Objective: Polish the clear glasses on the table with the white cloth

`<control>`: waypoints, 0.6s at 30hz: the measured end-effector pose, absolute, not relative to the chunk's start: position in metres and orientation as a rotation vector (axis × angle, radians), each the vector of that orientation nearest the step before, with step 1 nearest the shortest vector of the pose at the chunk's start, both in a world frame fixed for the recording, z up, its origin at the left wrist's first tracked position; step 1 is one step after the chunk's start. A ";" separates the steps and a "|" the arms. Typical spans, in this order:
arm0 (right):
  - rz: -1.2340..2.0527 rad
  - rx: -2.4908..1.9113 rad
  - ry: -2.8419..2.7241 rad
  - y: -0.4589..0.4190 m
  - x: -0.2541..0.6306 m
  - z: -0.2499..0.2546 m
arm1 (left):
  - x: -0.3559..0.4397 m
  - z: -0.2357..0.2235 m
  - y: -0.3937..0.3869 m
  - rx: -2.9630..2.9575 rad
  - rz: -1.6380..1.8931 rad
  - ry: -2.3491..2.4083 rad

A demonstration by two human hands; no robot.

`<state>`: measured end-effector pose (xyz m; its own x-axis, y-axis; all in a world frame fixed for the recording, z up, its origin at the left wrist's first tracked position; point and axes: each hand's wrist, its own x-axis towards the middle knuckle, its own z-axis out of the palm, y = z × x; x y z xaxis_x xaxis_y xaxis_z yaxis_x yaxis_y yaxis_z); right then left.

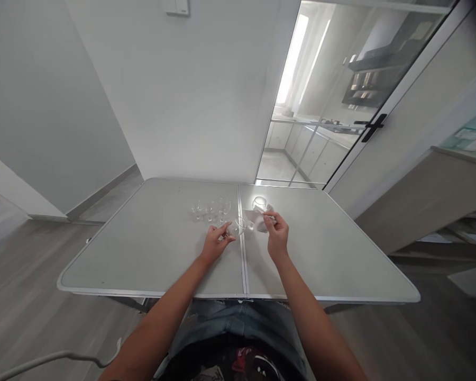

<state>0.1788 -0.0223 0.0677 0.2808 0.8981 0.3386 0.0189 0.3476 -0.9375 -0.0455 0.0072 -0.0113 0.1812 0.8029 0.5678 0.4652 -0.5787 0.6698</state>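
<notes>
Lying sideways above the table is a small clear stemmed glass (237, 227), its bowl between the thumb and fingers of my left hand (216, 242). Its stem points right, toward my right hand (277, 233). Between that hand's thumb and fingertips is a thin, whitish, see-through piece (261, 222), perhaps a tissue or wrapping; its exact kind is unclear. It hangs close to the stem end, and I cannot tell whether they touch. Several small stemmed glasses (210, 210) stand upright beyond my left hand. A round clear glass vessel (259, 202) sits beyond my right hand.
The pale folding table (150, 254) has a metal seam (243, 259) down its middle and a rim around it. A white wall (198, 106) rises behind it. At the right are a glass door with a black handle (373, 128) and a shelf unit (432, 201).
</notes>
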 end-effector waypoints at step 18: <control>1.379 -0.699 -0.619 -0.017 0.131 0.034 | -0.044 -0.007 0.001 1.827 1.171 1.062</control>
